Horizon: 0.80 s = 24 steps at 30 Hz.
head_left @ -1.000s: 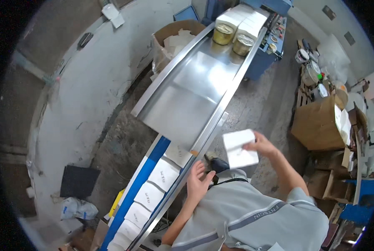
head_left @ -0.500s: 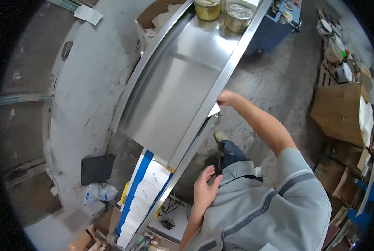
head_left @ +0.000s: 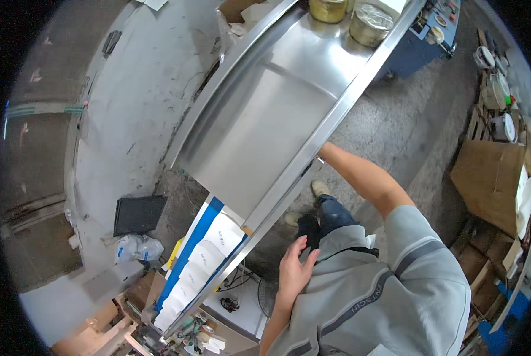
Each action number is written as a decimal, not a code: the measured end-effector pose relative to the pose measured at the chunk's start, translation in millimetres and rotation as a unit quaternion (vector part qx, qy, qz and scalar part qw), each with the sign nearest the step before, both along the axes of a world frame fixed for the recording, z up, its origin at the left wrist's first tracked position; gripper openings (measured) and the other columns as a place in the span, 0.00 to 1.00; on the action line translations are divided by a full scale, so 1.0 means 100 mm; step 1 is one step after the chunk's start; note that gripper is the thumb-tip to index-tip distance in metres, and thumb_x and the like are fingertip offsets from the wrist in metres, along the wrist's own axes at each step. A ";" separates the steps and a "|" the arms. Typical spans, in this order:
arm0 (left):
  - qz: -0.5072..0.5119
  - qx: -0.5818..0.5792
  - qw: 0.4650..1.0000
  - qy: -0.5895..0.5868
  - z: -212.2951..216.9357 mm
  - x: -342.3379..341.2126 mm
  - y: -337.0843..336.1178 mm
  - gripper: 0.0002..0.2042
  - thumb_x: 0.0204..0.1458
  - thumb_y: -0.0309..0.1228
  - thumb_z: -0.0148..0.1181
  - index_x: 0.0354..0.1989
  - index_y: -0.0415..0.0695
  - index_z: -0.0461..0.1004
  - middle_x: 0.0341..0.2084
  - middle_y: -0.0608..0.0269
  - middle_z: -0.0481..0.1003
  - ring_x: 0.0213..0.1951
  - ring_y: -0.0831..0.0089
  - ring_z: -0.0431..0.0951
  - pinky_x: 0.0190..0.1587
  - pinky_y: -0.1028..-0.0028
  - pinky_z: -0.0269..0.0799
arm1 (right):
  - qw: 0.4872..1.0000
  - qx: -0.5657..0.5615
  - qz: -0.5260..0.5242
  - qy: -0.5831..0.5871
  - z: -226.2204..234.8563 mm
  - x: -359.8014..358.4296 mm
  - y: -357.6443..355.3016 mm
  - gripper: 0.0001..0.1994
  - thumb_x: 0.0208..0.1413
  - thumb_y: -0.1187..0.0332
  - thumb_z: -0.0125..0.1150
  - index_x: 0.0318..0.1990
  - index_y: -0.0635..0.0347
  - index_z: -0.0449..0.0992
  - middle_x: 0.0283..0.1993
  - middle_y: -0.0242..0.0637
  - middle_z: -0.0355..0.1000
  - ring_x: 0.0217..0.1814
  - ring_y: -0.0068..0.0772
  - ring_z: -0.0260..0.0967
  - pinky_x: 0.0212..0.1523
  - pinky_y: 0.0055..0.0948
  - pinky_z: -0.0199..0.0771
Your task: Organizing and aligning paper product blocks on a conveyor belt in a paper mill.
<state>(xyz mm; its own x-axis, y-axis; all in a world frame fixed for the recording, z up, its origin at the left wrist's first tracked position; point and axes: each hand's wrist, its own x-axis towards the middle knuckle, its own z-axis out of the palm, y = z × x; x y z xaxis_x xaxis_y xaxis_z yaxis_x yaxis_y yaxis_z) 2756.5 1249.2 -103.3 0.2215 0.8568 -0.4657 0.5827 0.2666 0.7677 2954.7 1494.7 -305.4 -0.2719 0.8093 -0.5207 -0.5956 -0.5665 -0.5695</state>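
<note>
My right arm reaches out to the near edge of a long stainless-steel tabletop (head_left: 247, 118). The fingers of my right hand (head_left: 326, 151) are hidden beneath that edge, so what they hold or touch does not show. My left hand (head_left: 296, 267) hangs in front of my body, beside the lower part of the bench. Its fingers are stretched and the thumb stands apart, with nothing in it. Close by, white bags or sheets (head_left: 203, 258) with small print lie overlapping in a row on a blue belt (head_left: 189, 252) that comes out from the steel top's lower end.
At the steel top's far end stand tape-like rolls, one yellowish (head_left: 328, 10) and one wrapped in clear film (head_left: 371, 26). A blue machine (head_left: 423, 47) is beyond. A large cardboard box (head_left: 488, 184) and buckets line the right side. A black panel (head_left: 138, 215) leans at left.
My right hand has slipped farther under the steel edge, and the white piece beside it is out of sight. My left hand stays much the same. The whole view has shifted slightly.
</note>
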 end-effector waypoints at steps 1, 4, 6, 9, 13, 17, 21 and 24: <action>-0.001 0.003 1.000 0.004 0.00 0.00 0.00 0.23 0.51 0.30 0.66 0.55 0.37 0.69 0.46 0.47 0.76 0.48 0.62 0.78 0.49 0.66 0.74 | 1.000 0.004 -0.001 -0.012 0.02 0.01 -0.03 0.20 0.60 0.52 0.55 0.48 0.60 0.75 0.46 0.38 0.76 0.43 0.35 0.76 0.47 0.39 0.77; 0.004 0.012 1.000 -0.001 -0.03 0.01 -0.01 0.24 0.51 0.31 0.66 0.55 0.37 0.69 0.45 0.47 0.76 0.47 0.61 0.78 0.48 0.66 0.74 | 0.999 0.016 -0.006 -0.047 0.05 0.04 -0.05 0.20 0.60 0.51 0.55 0.48 0.60 0.75 0.46 0.37 0.76 0.43 0.35 0.76 0.47 0.39 0.77; -0.005 0.021 1.000 0.013 -0.05 0.01 -0.02 0.24 0.51 0.34 0.66 0.54 0.38 0.69 0.45 0.46 0.76 0.46 0.57 0.78 0.47 0.64 0.73 | 0.997 0.023 -0.008 -0.071 0.05 0.07 -0.05 0.20 0.60 0.51 0.55 0.47 0.60 0.75 0.46 0.37 0.76 0.43 0.35 0.76 0.47 0.40 0.77; -0.019 0.022 0.999 0.036 -0.07 0.03 -0.01 0.24 0.51 0.37 0.65 0.54 0.39 0.69 0.45 0.45 0.75 0.46 0.53 0.77 0.46 0.62 0.73 | 0.994 0.028 -0.011 -0.108 -0.03 0.17 -0.05 0.21 0.60 0.50 0.55 0.47 0.59 0.75 0.46 0.37 0.76 0.42 0.35 0.76 0.48 0.40 0.77; -0.009 0.027 0.999 0.040 -0.12 0.04 -0.06 0.24 0.51 0.37 0.65 0.54 0.40 0.69 0.45 0.45 0.75 0.46 0.53 0.77 0.46 0.62 0.73 | 0.987 0.020 -0.004 -0.158 -0.24 0.55 0.04 0.21 0.60 0.49 0.54 0.46 0.59 0.76 0.46 0.37 0.76 0.42 0.35 0.75 0.48 0.40 0.76; 0.047 -0.025 0.999 -0.006 -0.21 -0.10 -0.16 0.24 0.51 0.33 0.65 0.55 0.38 0.68 0.46 0.46 0.75 0.47 0.57 0.77 0.48 0.66 0.73 | 0.979 0.024 -0.003 -0.202 -0.37 1.01 -0.26 0.22 0.60 0.48 0.54 0.46 0.59 0.76 0.46 0.36 0.76 0.42 0.35 0.75 0.49 0.41 0.76; 0.263 -0.272 0.845 -0.377 -0.04 -0.23 -0.18 0.36 0.61 0.59 0.36 0.60 0.36 0.63 0.52 0.41 0.71 0.53 0.50 0.73 0.56 0.56 0.68 | 0.990 -0.105 0.012 -0.090 -0.78 1.44 -0.75 0.32 0.56 0.33 0.47 0.33 0.57 0.77 0.41 0.36 0.77 0.37 0.32 0.74 0.43 0.36 0.74; 0.365 -0.287 0.693 -0.551 0.01 -0.36 -0.30 0.43 0.56 0.68 0.32 0.62 0.36 0.60 0.51 0.38 0.71 0.53 0.44 0.71 0.57 0.47 0.65 | 0.985 -0.156 -0.004 -0.071 -0.84 1.62 -1.43 0.31 0.55 0.32 0.46 0.30 0.53 0.76 0.41 0.34 0.76 0.44 0.31 0.72 0.47 0.36 0.69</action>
